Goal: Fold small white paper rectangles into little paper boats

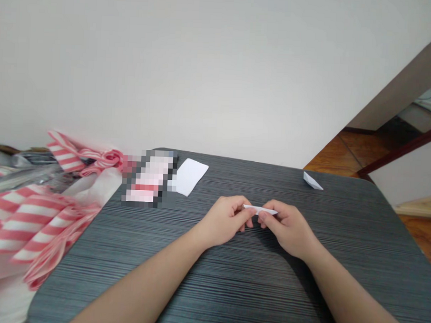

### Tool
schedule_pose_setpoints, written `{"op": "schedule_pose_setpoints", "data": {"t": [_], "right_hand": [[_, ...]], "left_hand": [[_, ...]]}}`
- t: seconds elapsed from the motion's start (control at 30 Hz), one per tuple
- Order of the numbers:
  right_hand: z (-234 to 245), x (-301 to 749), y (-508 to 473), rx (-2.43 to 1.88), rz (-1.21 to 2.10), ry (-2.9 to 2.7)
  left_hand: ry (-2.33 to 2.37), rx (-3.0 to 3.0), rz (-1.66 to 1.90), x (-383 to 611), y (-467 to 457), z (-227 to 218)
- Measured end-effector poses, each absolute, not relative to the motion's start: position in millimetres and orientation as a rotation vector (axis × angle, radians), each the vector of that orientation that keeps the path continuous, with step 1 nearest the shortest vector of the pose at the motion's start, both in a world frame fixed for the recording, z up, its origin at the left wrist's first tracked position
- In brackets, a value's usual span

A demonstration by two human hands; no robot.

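My left hand [227,220] and my right hand [287,227] meet over the middle of a dark grey striped table [203,285]. Together they pinch a small folded white paper [261,210], which lies narrow and nearly flat between the fingertips just above the tabletop. The fingers of both hands are curled and pressed onto it. Both forearms reach in from the near edge.
A flat white paper sheet [190,176] lies at the far side of the table. A small folded white paper piece [312,181] sits near the far right corner. Red-and-white striped plastic bags [37,220] crowd the left side, next to a blurred-out object [148,177]. A white wall stands behind.
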State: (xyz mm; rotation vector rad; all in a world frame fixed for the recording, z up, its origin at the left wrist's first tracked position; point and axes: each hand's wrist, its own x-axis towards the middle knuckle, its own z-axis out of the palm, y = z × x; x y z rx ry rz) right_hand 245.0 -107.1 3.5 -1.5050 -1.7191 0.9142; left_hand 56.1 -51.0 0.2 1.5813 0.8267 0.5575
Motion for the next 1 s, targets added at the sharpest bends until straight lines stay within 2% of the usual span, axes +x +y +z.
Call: {"op": "schedule_pose_setpoints", "data": {"t": [0.23,1.0], "right_hand": [[-1.5,245.9,-106.1,-1.516,1.002,-1.625],[-1.4,251.6,-107.4,-1.500,1.000,-1.542]], "left_hand": [[0.872,1.574,0.558,54.6,-51.3,5.2],[0.874,1.650,0.588,50.2,-47.7,6.3]]}}
